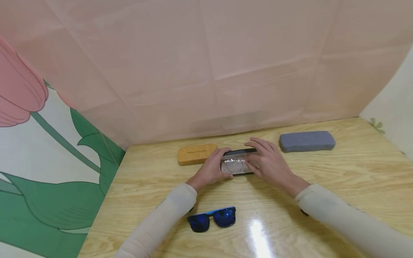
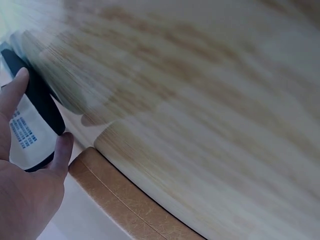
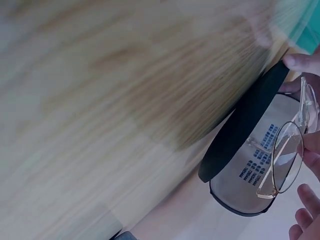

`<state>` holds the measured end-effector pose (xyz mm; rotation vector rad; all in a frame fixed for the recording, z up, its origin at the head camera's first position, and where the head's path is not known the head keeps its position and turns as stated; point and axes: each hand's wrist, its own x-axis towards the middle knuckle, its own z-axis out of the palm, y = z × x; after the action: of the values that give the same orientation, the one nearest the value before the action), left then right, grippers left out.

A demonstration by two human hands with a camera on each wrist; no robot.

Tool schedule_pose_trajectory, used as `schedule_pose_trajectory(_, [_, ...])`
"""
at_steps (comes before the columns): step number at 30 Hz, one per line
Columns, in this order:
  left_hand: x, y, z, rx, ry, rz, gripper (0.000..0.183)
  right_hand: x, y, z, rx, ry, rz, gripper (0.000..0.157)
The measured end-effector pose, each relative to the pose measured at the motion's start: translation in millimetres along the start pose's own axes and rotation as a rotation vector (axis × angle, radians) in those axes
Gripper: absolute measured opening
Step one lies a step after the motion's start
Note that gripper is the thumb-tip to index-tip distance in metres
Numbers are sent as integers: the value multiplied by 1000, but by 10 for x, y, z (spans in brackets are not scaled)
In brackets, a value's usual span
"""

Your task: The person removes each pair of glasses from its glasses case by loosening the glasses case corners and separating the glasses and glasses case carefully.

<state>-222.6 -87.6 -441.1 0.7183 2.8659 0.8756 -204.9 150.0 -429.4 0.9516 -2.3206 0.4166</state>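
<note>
A black glasses case (image 3: 245, 125) stands open at the middle of the table, its pale lining printed with blue text. My left hand (image 1: 212, 166) grips the case's left end, with thumb and fingers on opposite edges, as the left wrist view also shows. Thin metal-framed eyeglasses (image 1: 234, 165) are over the open case. My right hand (image 1: 272, 163) pinches them by their right part, its other fingers spread above the case. In the right wrist view the eyeglasses stand tilted at the case's opening; whether they touch the lining I cannot tell.
A tan glasses case (image 1: 196, 154) lies behind my left hand, and a grey-blue one (image 1: 307, 141) lies to the back right. Black sunglasses with blue lenses (image 1: 212, 219) rest nearer the front of the wooden table (image 1: 355, 168). A pink cloth (image 1: 206, 71) hangs along the back.
</note>
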Motion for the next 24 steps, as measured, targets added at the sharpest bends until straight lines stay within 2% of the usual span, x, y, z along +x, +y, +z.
schedule_pose_trajectory(18, [-3,-5,-9,-47,-5,-9,91,-48,-177,-120,33,10,-28,12])
schedule_pose_trajectory(24, [5,-17,-8,-30,-11,-6,88,-90,-216,-156,61,-38,-10,12])
